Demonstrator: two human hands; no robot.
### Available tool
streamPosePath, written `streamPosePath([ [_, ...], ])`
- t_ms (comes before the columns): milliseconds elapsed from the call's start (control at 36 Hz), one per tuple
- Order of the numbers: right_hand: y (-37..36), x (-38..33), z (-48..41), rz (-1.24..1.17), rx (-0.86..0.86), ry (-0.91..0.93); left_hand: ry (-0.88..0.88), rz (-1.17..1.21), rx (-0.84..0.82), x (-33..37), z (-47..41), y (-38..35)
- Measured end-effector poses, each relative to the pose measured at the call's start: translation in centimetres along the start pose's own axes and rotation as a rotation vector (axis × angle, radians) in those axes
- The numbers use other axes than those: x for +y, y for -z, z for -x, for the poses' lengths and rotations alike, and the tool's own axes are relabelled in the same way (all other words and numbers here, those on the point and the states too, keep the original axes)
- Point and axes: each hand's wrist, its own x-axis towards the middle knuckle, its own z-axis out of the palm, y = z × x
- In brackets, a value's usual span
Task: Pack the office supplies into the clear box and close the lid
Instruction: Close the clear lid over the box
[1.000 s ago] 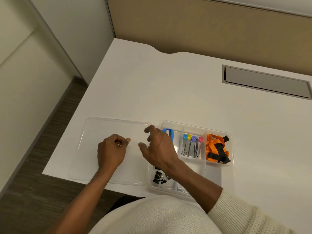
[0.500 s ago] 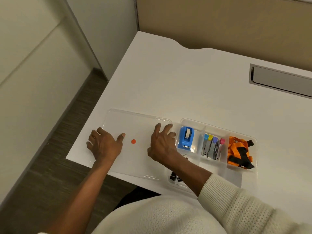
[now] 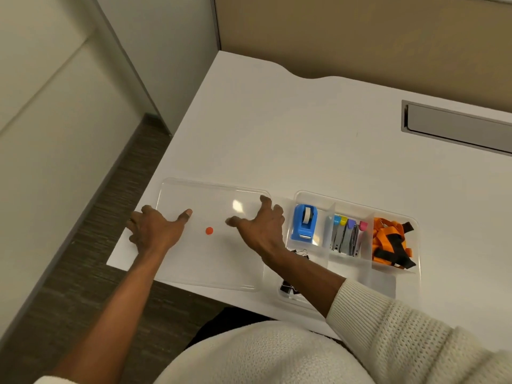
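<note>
The clear lid [image 3: 213, 264] lies flat on the white desk, left of the clear box [image 3: 410, 284], with a small orange dot [image 3: 209, 230] on it. My left hand [image 3: 155, 231] grips the lid's left edge, thumb on top. My right hand [image 3: 263, 228] grips its right edge, fingers spread at the far corner. In the box's compartments are a blue tape dispenser [image 3: 304, 223], several small metal tools with coloured tips [image 3: 346, 236], an orange and black lanyard [image 3: 390, 245] and black binder clips [image 3: 288, 288], partly hidden by my right forearm.
The lid and box sit close to the desk's near edge [image 3: 194, 286]; the desk's left edge drops to a dark carpet [image 3: 91, 245]. A grey cable slot [image 3: 457, 128] is set in the desk at the far right. A tan partition stands behind.
My hands went from being bunched over the lid's middle to spread out on its left and right edges. The view has shifted, so everything appears further right.
</note>
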Motion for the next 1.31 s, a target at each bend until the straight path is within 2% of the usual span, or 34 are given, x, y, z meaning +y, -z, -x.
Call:
streamPosePath([
  [139,0.5,-0.2,-0.5,-0.134,0.004,-0.035,-0.052,0.070,0.064,-0.9,-1.9,1.8],
  [222,0.6,-0.3,-0.4,-0.206,0.002,-0.055,-0.070,0.231,0.085,-1.1,-2.5,2.4],
  [389,0.9,-1.0,0.0,-0.387,-0.002,-0.093,0.041,0.504,0.060,-2.8,-4.5,2.0],
  [500,1.7,-2.1,0.4,-0.451,-0.010,-0.016,0.053,0.573,0.085,-0.9,-1.6,5.2],
  [611,2.7,-3.4,1.6,-0.415,0.023,0.134,0.025,0.709,0.098,-0.8,-1.6,6.2],
  [722,5.1,-3.2,3.1,-0.302,0.151,0.268,0.032,0.718,0.043,1.0,-0.5,5.4],
  [806,7.4,-1.9,3.8,-0.256,0.235,0.296,-0.021,0.710,-0.026,2.3,0.8,4.1],
  [1028,15.2,5.6,5.1,-0.293,0.410,0.135,-0.188,0.623,-0.181,7.4,8.3,0.1],
  [1306,22.1,15.5,7.6,-0.146,0.561,0.072,-0.515,0.278,-0.361,10.4,16.7,-6.6],
])
